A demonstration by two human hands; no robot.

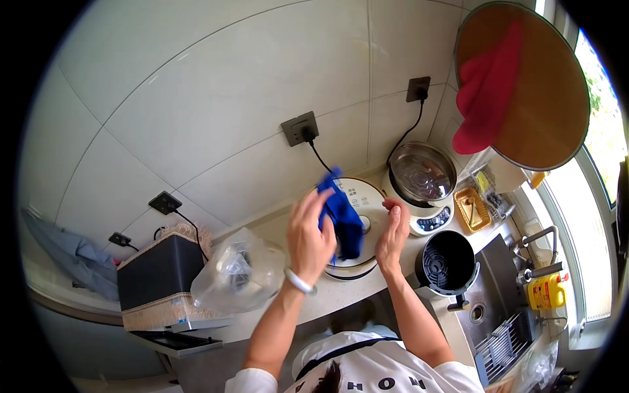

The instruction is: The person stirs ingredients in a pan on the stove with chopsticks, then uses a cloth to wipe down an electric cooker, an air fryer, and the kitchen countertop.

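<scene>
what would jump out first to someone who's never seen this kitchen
Probably the bright blue cloth, blurred, between both hands above a round white lid. Next, the large round brown panel at upper right, with a red cloth across its left side. Then the yellow bottle beside the sink at far right.

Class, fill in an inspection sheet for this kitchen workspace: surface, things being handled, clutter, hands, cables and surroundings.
Surface: pale counter, crowded, with a bare strip along the front.
Job's things: blue cloth, blurred, over the cooker; contact with its lid unclear.
Clutter: plastic bag, black pot, basket.
Hands: left hand at the cloth, grip unclear; right hand empty, half open, apart from the cloth.
Cables: black cables plugged into wall sockets.
Surroundings: tiled wall, sink, yellow bottle, window.
</scene>
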